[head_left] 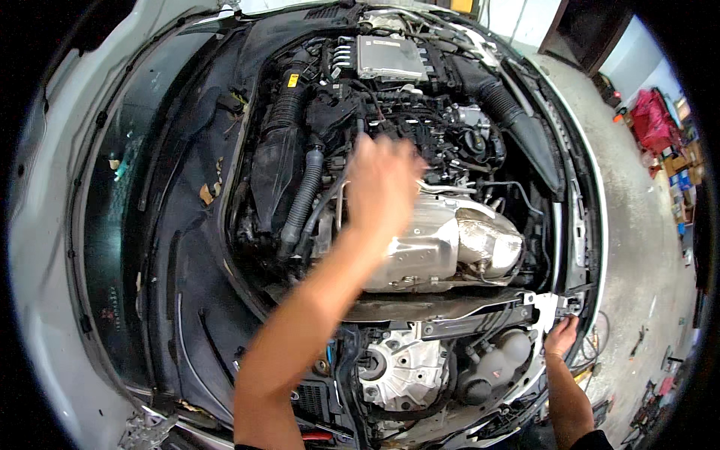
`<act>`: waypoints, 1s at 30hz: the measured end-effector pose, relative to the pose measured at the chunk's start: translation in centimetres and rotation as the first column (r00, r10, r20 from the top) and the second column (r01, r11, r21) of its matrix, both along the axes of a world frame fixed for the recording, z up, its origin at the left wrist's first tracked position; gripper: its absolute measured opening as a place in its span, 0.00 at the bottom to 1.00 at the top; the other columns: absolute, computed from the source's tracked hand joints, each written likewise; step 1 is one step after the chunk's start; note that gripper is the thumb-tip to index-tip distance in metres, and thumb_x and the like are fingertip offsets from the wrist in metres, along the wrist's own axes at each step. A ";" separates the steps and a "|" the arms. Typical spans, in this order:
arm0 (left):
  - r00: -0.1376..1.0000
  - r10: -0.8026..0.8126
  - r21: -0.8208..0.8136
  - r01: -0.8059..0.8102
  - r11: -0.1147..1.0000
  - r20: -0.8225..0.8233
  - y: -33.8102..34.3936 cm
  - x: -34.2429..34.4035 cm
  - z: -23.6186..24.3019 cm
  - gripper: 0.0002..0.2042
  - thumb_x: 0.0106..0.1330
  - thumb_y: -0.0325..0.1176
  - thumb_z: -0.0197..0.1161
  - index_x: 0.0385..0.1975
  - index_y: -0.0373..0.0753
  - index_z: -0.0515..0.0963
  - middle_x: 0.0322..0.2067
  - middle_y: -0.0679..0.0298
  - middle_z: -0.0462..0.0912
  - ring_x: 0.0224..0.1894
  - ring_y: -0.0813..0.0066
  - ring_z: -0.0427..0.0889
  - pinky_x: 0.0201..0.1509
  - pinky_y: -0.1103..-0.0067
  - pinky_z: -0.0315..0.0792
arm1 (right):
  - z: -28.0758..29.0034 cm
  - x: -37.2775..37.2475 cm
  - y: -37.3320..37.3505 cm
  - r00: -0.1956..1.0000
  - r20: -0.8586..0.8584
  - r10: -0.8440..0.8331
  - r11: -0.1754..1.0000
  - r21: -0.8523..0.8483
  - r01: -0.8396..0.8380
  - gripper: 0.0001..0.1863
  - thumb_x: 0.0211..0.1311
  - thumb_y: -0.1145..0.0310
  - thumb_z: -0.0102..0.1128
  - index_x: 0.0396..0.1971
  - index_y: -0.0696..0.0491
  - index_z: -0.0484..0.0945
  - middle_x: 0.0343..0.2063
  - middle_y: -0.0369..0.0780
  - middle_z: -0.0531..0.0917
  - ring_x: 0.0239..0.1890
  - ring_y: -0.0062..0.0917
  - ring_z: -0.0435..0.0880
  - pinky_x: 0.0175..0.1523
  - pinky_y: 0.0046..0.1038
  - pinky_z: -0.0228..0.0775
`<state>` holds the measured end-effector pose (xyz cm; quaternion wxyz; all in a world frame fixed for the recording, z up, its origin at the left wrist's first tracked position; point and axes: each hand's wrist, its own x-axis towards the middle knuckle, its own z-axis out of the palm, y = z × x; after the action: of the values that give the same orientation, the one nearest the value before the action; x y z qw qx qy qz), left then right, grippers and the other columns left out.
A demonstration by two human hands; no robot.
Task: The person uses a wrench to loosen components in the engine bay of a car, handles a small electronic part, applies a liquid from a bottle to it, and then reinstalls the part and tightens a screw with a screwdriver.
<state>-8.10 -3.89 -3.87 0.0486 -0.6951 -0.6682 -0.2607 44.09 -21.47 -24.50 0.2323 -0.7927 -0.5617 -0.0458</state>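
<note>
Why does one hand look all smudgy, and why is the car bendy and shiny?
In the head view, the left hand is smeared, likely motion blur, while the right hand is clearer; also in the head view, glare whitens the silver cover, and the fisheye lens curves the car's front edge.

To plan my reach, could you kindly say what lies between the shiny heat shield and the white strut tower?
In the head view, a dull metal panel and a dark brace lie between them.

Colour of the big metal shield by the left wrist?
Shiny silver; the metal shield shows best in the head view, the only one.
</note>
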 end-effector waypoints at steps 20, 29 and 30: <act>-0.654 0.303 -0.207 0.222 0.953 0.694 -10.2 1.3 0.7 0.18 0.71 0.51 0.48 0.25 0.44 0.70 0.20 0.71 0.69 0.23 0.80 0.72 0.27 0.81 0.69 | 25.6 -38.6 13.6 0.218 -0.166 0.962 0.237 0.104 -0.966 0.39 0.41 0.57 0.76 0.52 0.59 0.68 0.50 0.52 0.70 0.54 0.49 0.69 0.60 0.43 0.62; -0.257 -0.199 -0.094 -0.802 0.589 0.946 -14.8 -14.8 -1.0 0.17 0.74 0.42 0.48 0.22 0.43 0.63 0.19 0.71 0.56 0.19 0.82 0.51 0.23 0.81 0.48 | 21.1 -48.3 26.4 0.152 0.108 0.983 0.184 -0.424 -0.887 0.35 0.48 0.49 0.69 0.50 0.58 0.71 0.47 0.49 0.75 0.53 0.46 0.70 0.58 0.42 0.66; -0.199 -0.288 0.005 -0.816 0.579 0.937 -15.0 -15.1 -1.4 0.16 0.74 0.40 0.48 0.22 0.41 0.63 0.20 0.70 0.57 0.20 0.81 0.51 0.23 0.82 0.48 | 21.0 -48.3 26.6 0.157 0.105 0.982 0.188 -0.471 -0.862 0.33 0.49 0.51 0.68 0.50 0.58 0.72 0.48 0.48 0.75 0.54 0.46 0.70 0.58 0.42 0.66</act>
<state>-23.24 -18.85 -5.31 -0.1319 0.0296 -0.4566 -0.8793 -4.23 5.17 -3.47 -0.0299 -0.2697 -0.9617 0.0393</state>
